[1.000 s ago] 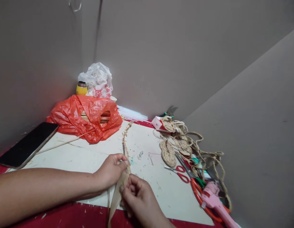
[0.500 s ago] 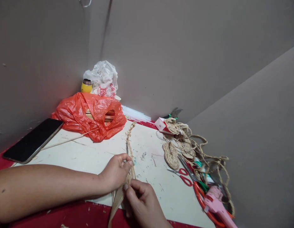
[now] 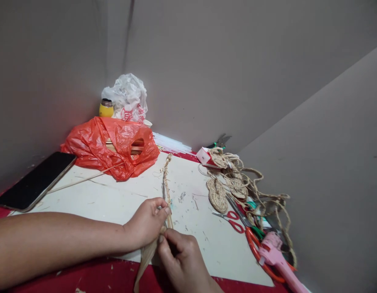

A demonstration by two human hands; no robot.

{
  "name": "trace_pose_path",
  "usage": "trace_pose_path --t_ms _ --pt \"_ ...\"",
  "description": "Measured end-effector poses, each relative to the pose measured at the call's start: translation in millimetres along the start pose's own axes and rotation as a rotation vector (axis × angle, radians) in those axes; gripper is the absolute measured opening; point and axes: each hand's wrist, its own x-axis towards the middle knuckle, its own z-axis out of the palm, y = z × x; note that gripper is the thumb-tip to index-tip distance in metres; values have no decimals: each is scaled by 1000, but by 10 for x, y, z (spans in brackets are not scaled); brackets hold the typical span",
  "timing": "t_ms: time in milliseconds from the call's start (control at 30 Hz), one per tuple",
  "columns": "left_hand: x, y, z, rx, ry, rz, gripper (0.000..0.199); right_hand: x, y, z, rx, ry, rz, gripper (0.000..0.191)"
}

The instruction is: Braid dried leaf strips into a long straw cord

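A thin braid of straw-coloured fibre (image 3: 166, 175) runs away from me across the white board (image 3: 115, 203). My left hand (image 3: 150, 221) pinches it at its near end between thumb and fingers. Just below, my right hand (image 3: 184, 256) is closed with thumb and forefinger on the loose strands of the same fibre. A wide flat fibre strip (image 3: 144, 260) hangs from between the hands toward the near edge. Exactly how the strands pass through the fingers is hidden.
On the left lie a phone (image 3: 35, 179) and a red plastic bag (image 3: 115, 126) holding thin sticks. At right are coiled braid pieces (image 3: 218, 195), small red-handled scissors (image 3: 234, 221), larger orange-handled scissors (image 3: 252, 244) and a pink glue gun (image 3: 276, 256). Pliers (image 3: 221, 141) lie at the back.
The view has shifted slightly, so everything on the table sits a little further left. Both hands keep their grip on the fibre; the hanging strip has swung slightly left.
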Motion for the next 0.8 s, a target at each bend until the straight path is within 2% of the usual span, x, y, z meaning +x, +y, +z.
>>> trace_pose_path --t_ms 67,233,300,400,533,800 --pt "4 -2 -6 3 9 7 22 1 -4 -11 5 -7 15 25" --pt "13 -15 -20 30 47 26 23 18 -25 1 162 -59 175 32" --pt "7 -11 -18 18 41 14 22 16 -21 14 158 -48 158 31" --pt "2 -15 -13 -4 10 -13 23 0 3 26 83 -5 57 28" --pt "16 -54 -14 5 -2 12 27 -26 37 33 -5 35 -34 25" --pt "-9 -28 -8 37 11 42 24 10 -20 23 -29 32 -1 24"
